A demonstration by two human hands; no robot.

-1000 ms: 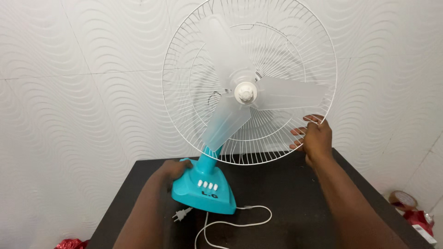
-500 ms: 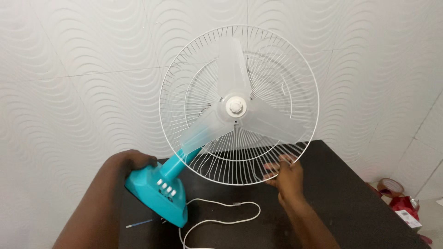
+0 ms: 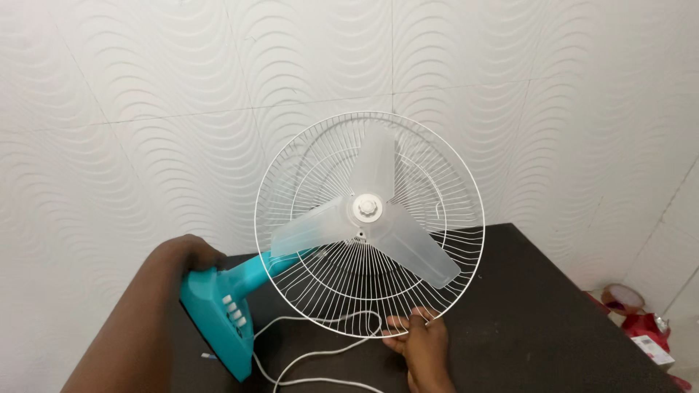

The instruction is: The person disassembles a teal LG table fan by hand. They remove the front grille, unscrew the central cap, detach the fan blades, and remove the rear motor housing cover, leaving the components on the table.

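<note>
Tilting the fan (image 3: 368, 218) sideways, lower centre: my left hand (image 3: 191, 255) wraps its teal base (image 3: 215, 309), right hand (image 3: 421, 338) fingers curled on the guard rim; next, lower it gently.

White wall panels (image 3: 131, 87) embossed with a rippling wave pattern fill the scene behind a dark, matte table (image 3: 553, 306), their seams running in thin straight lines across the surface. A second wall of the same panels (image 3: 673, 218) meets the first at the right, forming a corner. Even, soft light falls over the room, leaving the table top almost black with only a faint sheen. At the lower right, beyond the table's edge, a roll of brown tape (image 3: 625, 297) lies beside red shiny wrapping (image 3: 644, 324) and a small printed box (image 3: 660, 351).
</note>
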